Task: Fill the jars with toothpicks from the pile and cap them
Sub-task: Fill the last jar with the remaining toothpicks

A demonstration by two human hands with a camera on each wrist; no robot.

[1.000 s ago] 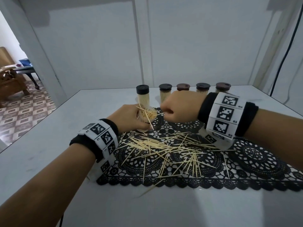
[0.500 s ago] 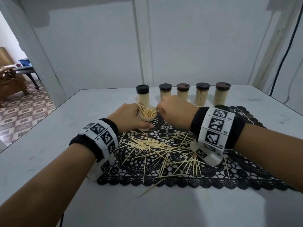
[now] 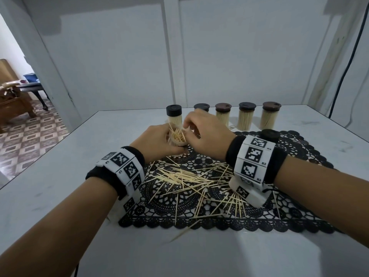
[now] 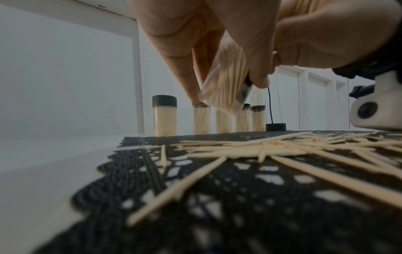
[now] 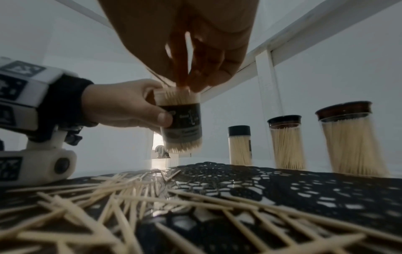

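Looking down our own arms, we count five capped jars [image 3: 245,118] lined up full at the back of the table [image 3: 60,186], so most of the job looks done. One open jar [image 3: 177,137] is in play, and it's off the table: our left hand [image 3: 157,142] wraps it, thumb across the dark label, holding it tilted above the far edge of the lace mat [image 3: 299,220]. Our right hand [image 3: 205,136] hangs right over the mouth, fingertips [image 5: 191,82] bunched and pressing down on the toothpick ends; whether they pinch any sticks we cannot tell.

And that jar looks packed! Clear wall, pale sticks standing tight from bottom to rim, a few ends splaying out at angles above the mouth. Those want tucking in before a cap goes on, we'd say.

What's left? A loose pile [image 3: 191,180] of toothpicks lies scattered across the mat near our wrists, a few strays off the front edge. One black cap [image 3: 270,134] sits alone on the mat by our right wrist, likely this jar's.
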